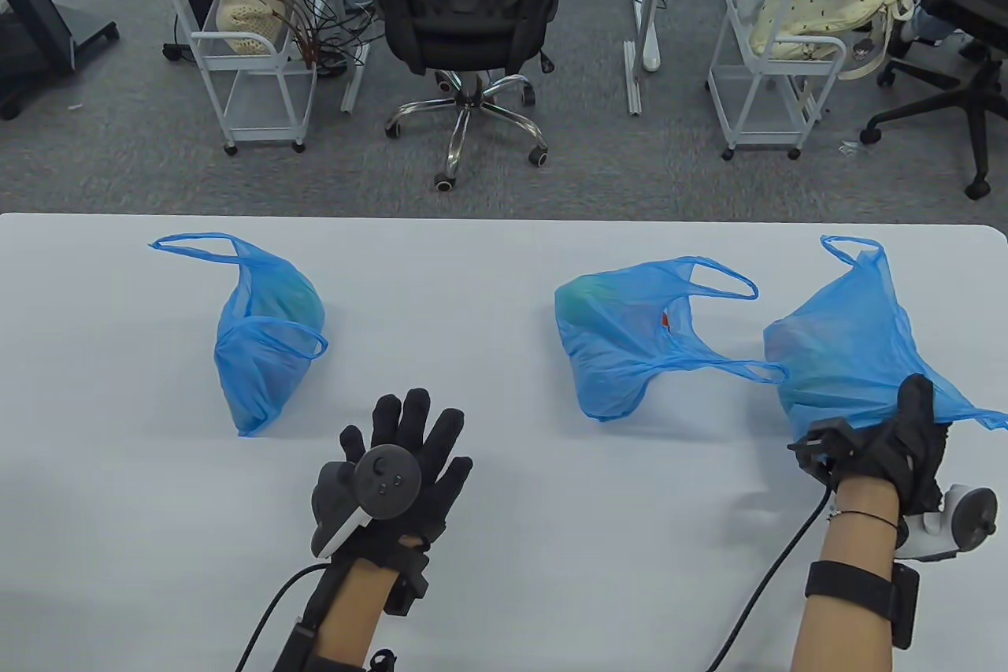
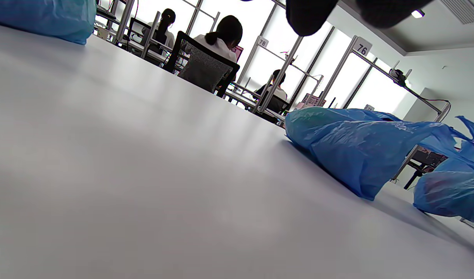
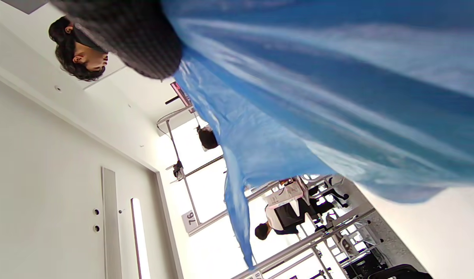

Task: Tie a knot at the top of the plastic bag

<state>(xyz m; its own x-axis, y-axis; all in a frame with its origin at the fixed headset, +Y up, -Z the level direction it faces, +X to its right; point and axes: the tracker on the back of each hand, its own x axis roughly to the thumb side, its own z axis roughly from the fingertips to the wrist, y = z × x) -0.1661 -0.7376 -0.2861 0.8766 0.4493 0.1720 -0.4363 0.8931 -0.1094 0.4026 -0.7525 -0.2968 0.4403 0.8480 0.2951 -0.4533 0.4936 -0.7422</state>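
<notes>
Right hand grips the near edge of the rightmost blue plastic bag, fingers curled into the film; bag sits at the table's right end, handles untied, one loop standing at the far side; left hand flat on the table, fingers spread, holding nothing; middle bag just left of the gripped one; third bag well apart on the left
</notes>
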